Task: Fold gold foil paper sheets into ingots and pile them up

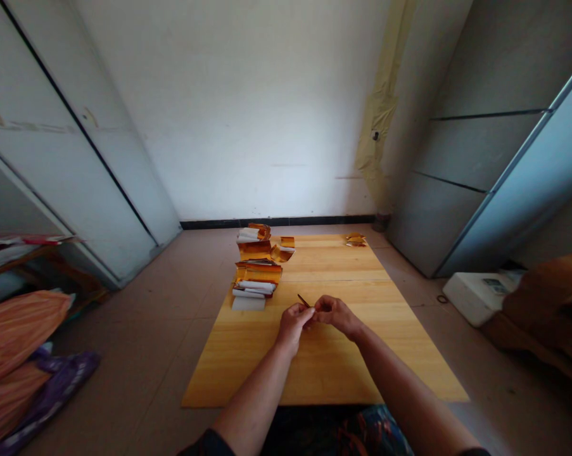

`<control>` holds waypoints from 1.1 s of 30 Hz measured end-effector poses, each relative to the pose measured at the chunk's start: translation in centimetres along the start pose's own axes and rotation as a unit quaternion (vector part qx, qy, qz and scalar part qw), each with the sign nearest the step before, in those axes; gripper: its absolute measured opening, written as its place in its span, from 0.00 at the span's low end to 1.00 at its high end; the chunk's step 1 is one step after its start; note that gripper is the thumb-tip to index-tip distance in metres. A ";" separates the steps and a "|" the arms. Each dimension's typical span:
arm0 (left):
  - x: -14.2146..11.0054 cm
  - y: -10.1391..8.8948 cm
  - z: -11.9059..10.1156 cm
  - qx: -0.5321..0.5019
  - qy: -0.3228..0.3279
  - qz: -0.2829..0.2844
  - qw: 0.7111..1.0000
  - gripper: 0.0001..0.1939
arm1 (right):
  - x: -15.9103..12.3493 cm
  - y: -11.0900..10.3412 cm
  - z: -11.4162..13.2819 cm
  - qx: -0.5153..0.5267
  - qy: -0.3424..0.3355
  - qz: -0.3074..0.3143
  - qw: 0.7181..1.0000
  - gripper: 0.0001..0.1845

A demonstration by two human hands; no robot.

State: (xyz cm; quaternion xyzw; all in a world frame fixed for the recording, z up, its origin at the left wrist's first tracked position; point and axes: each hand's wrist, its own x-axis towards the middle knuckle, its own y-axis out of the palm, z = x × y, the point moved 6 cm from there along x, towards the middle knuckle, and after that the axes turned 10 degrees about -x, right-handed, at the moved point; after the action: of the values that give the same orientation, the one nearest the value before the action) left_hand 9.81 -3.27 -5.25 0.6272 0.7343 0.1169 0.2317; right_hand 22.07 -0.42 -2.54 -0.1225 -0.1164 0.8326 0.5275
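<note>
My left hand (292, 324) and my right hand (336, 315) meet above the middle of a pale wooden board (333, 373) lying on the floor. Their fingertips pinch a thin dark-gold rolled strip (303, 300), and its far end sticks up between them. To the left, on the board's edge, stands a stack of gold-foil and white paper sheets (258, 273). A loose folded gold sheet (282, 251) lies beside the stack. A small gold-foil pile (356, 239) sits at the far right corner.
A white wall rises beyond the board. Tall grey cabinets (489, 164) stand at the right, near a white box (480, 294) and a brown object. Orange cloth (14, 335), a purple bag (62, 380) and a low shelf lie at the left, on a tiled floor.
</note>
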 end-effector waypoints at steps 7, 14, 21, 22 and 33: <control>-0.2 0.0 0.2 -0.025 -0.025 0.009 0.999 0.18 | -0.5 0.4 -0.4 0.105 0.052 0.051 0.992 0.16; -0.3 0.3 0.1 -0.046 -0.032 0.028 0.998 0.17 | -0.4 0.6 -1.0 0.141 0.083 0.064 0.984 0.17; -0.3 0.4 -0.1 -0.048 -0.034 0.014 0.998 0.16 | 0.0 0.5 -1.7 0.128 0.086 0.057 0.986 0.16; -0.3 0.4 -0.1 -0.047 -0.033 0.014 0.998 0.16 | 0.0 0.6 -1.6 0.134 0.086 0.059 0.985 0.15; -0.3 0.1 0.1 -0.055 -0.039 0.017 0.998 0.21 | -0.2 0.6 -0.9 0.128 0.074 0.073 0.986 0.14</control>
State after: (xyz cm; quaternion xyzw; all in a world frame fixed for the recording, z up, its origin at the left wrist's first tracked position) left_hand 9.99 -3.56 -5.25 0.6298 0.7067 0.1360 0.2922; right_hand 21.94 -0.83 -3.53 -0.1230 0.0400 0.8656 0.4838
